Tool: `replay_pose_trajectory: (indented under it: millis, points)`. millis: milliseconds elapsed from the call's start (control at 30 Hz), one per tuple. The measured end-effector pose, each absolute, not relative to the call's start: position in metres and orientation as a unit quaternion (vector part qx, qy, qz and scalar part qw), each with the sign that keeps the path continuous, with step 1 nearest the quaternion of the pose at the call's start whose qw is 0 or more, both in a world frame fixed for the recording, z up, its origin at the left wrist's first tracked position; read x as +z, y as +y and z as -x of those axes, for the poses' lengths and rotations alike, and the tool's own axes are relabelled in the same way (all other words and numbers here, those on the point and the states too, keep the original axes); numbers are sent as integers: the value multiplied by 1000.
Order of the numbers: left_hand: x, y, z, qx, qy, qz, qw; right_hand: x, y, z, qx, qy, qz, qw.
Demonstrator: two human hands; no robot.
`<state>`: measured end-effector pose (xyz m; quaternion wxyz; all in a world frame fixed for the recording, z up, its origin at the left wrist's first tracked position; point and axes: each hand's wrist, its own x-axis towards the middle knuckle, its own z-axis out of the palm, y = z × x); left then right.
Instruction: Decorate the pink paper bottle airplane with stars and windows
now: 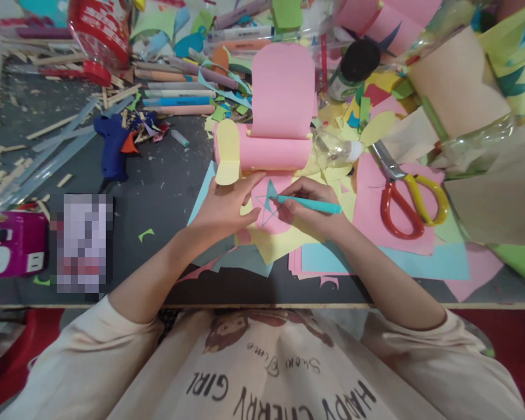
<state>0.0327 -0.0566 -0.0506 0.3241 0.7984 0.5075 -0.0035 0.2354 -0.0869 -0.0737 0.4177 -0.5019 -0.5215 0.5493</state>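
Observation:
My right hand (308,201) grips a turquoise marker (315,205), its tip on a star drawn in outline, partly coloured in, on a rounded pink paper piece (273,224). My left hand (227,204) lies on the left side of that piece with its thumb and fingers spread apart. Just beyond my hands is a bottle wrapped in pink paper (271,153), lying on its side, with a tall pink paper flap (283,87) standing up from it. A yellow paper strip (228,151) is attached at its left end. Yellow sheets (275,245) lie under the pink piece.
Right of my hands, scissors (402,198) with red and yellow handles rest on pink paper. A blue glue gun (110,146), markers (179,101) and wooden sticks (52,127) lie to the left. A dark-lidded jar (354,70) and a red-labelled bottle (100,35) are at the back.

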Motion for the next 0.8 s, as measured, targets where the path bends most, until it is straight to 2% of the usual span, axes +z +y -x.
replay_pose_trajectory:
  millis: [333, 467, 633, 800]
  points:
    - [-54, -57, -31, 11, 509, -798, 324, -70, -87, -237, 575, -528, 524, 341]
    - [-55, -57, -30, 23, 505, -799, 325, -67, -87, -237, 553, -536, 524, 365]
    - [-55, -57, -29, 22, 507, -798, 325, -66, -87, -238, 573, -540, 519, 333]
    - [-54, -57, -29, 17, 507, -799, 323, -66, -86, -237, 550, -551, 520, 352]
